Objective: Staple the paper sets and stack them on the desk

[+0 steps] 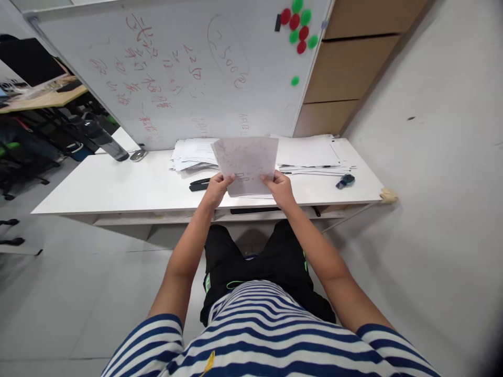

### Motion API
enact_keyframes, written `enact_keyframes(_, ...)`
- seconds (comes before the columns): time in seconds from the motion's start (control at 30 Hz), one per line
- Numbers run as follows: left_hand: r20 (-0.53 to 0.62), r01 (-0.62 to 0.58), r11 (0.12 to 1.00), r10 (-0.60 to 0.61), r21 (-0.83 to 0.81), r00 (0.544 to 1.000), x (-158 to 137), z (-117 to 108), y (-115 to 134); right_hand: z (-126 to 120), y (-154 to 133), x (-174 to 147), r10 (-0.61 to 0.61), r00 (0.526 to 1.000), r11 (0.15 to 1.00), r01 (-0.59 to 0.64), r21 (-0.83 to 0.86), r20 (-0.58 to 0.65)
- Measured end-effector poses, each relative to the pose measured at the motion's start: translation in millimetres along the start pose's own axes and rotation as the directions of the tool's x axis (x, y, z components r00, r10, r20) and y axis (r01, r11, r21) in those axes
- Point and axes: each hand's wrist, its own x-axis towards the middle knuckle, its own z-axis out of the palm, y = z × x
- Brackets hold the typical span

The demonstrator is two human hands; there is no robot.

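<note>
– Where is the paper (247,159)?

– At twelve o'clock from the wearer, above the desk (129,183), between the two hands

– And how are the hands set?

– Both are clamped on it: left hand (217,189) at its eight o'clock side, right hand (281,188) at four, thumbs on the near face

– Which way does its long axis run?

– I can't tell, because the paper tilts; its top edge points to twelve

– Which hand is nearer the stapler (198,185)?

– The left, clearly. The stapler lies just beside it, between nine and ten o'clock, its long axis roughly nine to three; the right hand is well apart from it
</note>
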Motion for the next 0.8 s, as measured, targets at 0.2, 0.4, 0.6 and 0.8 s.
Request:
enact_keyframes(0.2,0.014,0.001,0.998,0.0,-0.06,1.0,3,3,-23,1,13,-7,-0.033,0.999,0.999,0.033,-0.011,0.004)
enact_keyframes(0.4,-0.065,0.031,1.0,-0.031,0.003,0.997,10,4,-49,6,46,-3,0.042,0.993,0.992,-0.055,-0.118,-0.11)
enact_keyframes(0.6,-0.1,-0.084,0.992,0.093,0.096,0.991,8,5,-65,21,58,-11,-0.024,0.99,0.97,-0.01,-0.243,-0.138)
enact_keyframes(0.8,-0.194,-0.057,0.971,0.104,0.234,0.976,-6,-14,-96,26,82,-29,0.064,0.992,0.919,-0.101,-0.38,-0.109)
